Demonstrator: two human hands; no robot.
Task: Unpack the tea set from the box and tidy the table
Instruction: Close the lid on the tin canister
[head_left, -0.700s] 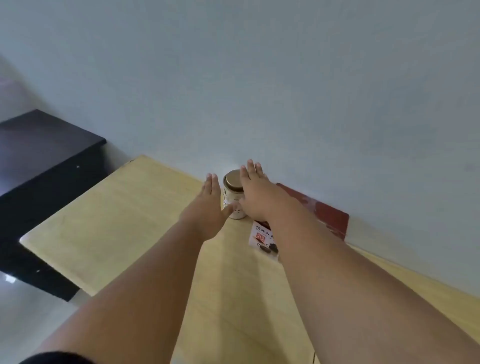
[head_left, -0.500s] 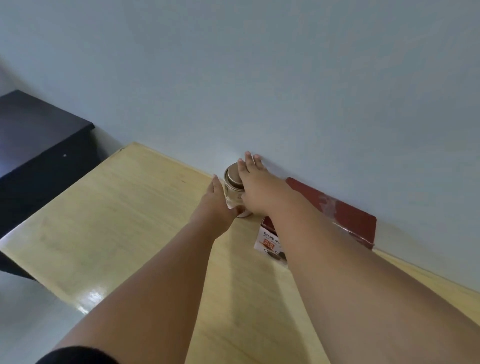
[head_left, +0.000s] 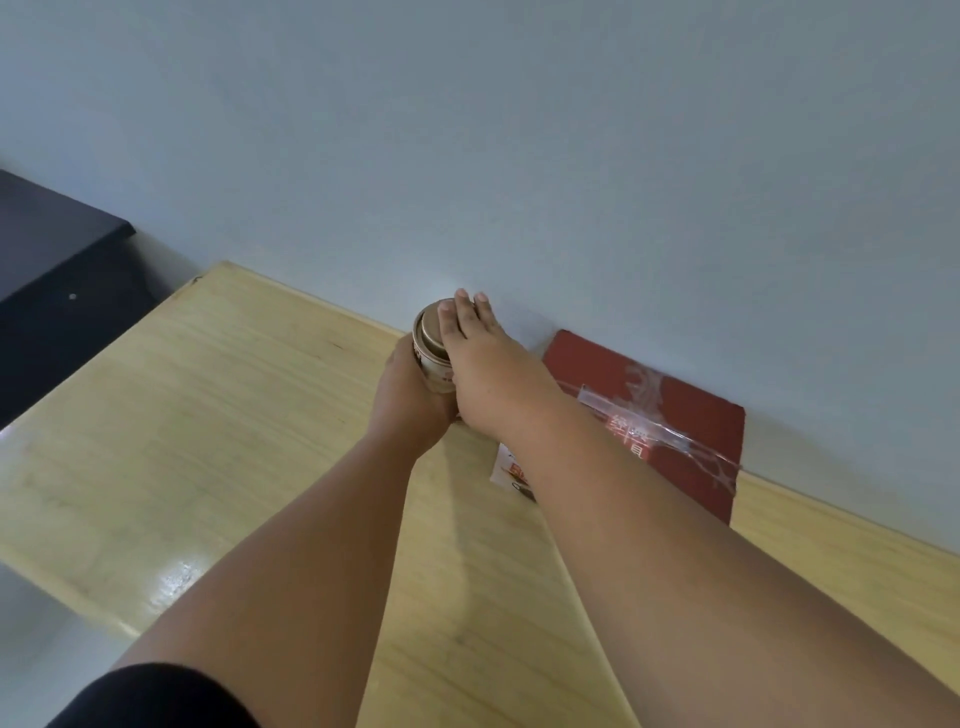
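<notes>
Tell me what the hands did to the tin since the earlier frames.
Both hands closed in on the tin: the left hand now wraps its side, and the right hand lays straight fingers over its top. The tin stays by the wall, the red box beside it.

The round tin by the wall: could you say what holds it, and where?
The left hand grips the cream, gold-lidded round tin by its side wall; the right hand rests straight-fingered on its lid.
</notes>
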